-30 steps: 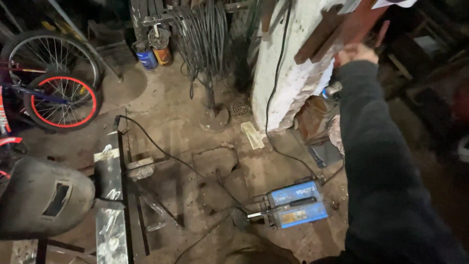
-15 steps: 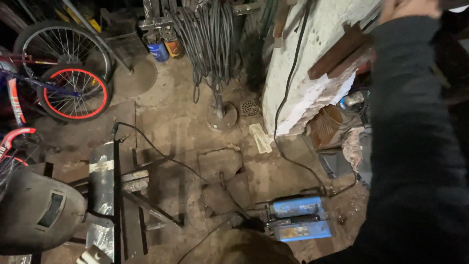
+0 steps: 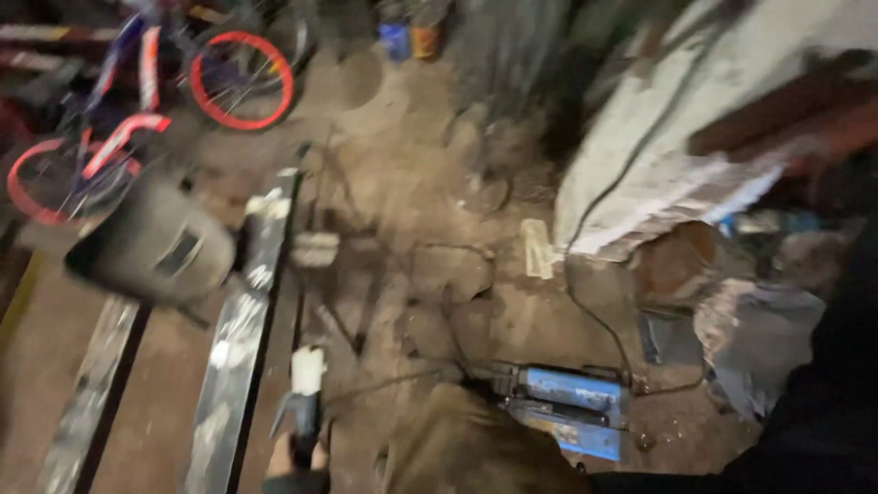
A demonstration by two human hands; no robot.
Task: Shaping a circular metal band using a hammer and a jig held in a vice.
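The picture is motion-blurred. At the bottom edge my left hand (image 3: 294, 460) is closed around the dark handle of a tool with a white end (image 3: 307, 380), which points up over the dirt floor beside a long flat metal bar (image 3: 240, 329). A grey welding mask (image 3: 151, 245) hangs close on the left, above the bars. Only the dark sleeve of my right arm (image 3: 823, 412) shows along the right edge; the hand itself is out of the picture.
A blue welding box (image 3: 572, 413) lies on the floor with black cables running from it. A second metal bar (image 3: 87, 393) lies at left. Bicycles with red rims (image 3: 242, 80) stand at the back left. A rough white pillar (image 3: 658, 155) rises at right, with clutter at its foot.
The view has swung down and right. My left hand with the tool has come into view at the bottom. My raised right hand has left the picture; the mask now sits higher.
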